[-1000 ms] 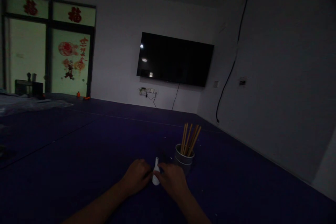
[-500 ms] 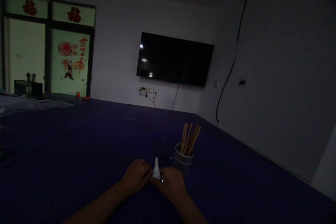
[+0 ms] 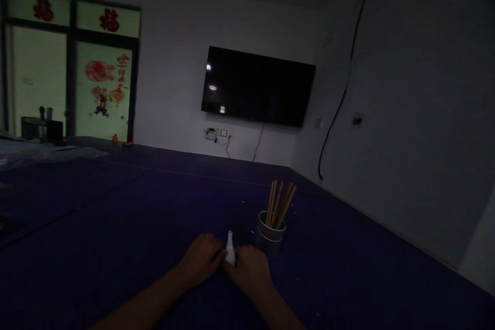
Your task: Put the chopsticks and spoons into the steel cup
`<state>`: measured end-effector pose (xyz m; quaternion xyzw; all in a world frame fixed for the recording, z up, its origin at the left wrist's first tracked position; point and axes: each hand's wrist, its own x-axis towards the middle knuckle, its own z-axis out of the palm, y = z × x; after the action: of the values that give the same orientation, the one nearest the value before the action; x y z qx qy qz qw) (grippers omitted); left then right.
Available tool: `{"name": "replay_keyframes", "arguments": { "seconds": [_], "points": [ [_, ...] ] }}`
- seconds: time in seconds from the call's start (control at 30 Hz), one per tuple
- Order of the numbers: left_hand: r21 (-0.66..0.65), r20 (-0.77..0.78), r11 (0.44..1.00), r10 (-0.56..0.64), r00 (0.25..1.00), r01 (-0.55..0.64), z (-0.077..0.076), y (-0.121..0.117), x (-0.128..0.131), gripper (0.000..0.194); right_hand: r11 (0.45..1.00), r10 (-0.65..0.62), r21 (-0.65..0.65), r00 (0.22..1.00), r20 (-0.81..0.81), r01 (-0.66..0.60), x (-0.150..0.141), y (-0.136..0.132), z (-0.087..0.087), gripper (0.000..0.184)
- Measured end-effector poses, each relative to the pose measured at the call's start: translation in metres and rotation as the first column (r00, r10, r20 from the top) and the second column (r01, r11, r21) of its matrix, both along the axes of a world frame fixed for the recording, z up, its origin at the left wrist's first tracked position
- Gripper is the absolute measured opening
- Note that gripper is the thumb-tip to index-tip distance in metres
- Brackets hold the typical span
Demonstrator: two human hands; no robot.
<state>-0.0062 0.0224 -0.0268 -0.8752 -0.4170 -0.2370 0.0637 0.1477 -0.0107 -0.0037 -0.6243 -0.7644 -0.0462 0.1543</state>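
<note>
A white soup spoon (image 3: 230, 250) lies between my two hands, its narrow handle pointing away from me and a small hole at the handle's tip. My left hand (image 3: 203, 260) is closed, its fingertips against the spoon's left side. From the right, my right hand (image 3: 251, 269) pinches the spoon with the thumb across its near part. My fingers hide the spoon's near end. Just beyond my right hand stands a grey metal cup (image 3: 269, 234) holding several wooden chopsticks (image 3: 279, 205) upright.
The dark blue tabletop (image 3: 154, 216) has seams and small white bits on it. Clear plastic sheeting (image 3: 50, 154) lies at the far left, with small orange items (image 3: 127, 144) near the far edge. A television (image 3: 258, 86) and a hanging black cable (image 3: 342, 98) are on the walls.
The spoon has shifted very slightly between my hands, and a shiny spot beside my right thumb is no longer visible. Both hands stay in nearly the same place.
</note>
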Motion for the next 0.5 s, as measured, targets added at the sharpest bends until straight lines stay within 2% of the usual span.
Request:
{"name": "replay_keyframes", "arguments": {
  "seconds": [0.2, 0.5],
  "points": [
    [-0.011, 0.015, 1.000, -0.010, 1.000, 0.010, -0.0012, 0.0025, -0.0004, 0.029, 0.999, -0.039, -0.003, 0.999, 0.024, 0.039, -0.0031, -0.0014, 0.0024, 0.036],
    [0.031, 0.032, 0.999, 0.008, 0.999, -0.009, -0.0002, 0.0007, -0.0008, 0.032, 1.000, 0.011, 0.017, 0.997, -0.070, -0.010, -0.0036, -0.0001, -0.0032, 0.026]
  ]
}}
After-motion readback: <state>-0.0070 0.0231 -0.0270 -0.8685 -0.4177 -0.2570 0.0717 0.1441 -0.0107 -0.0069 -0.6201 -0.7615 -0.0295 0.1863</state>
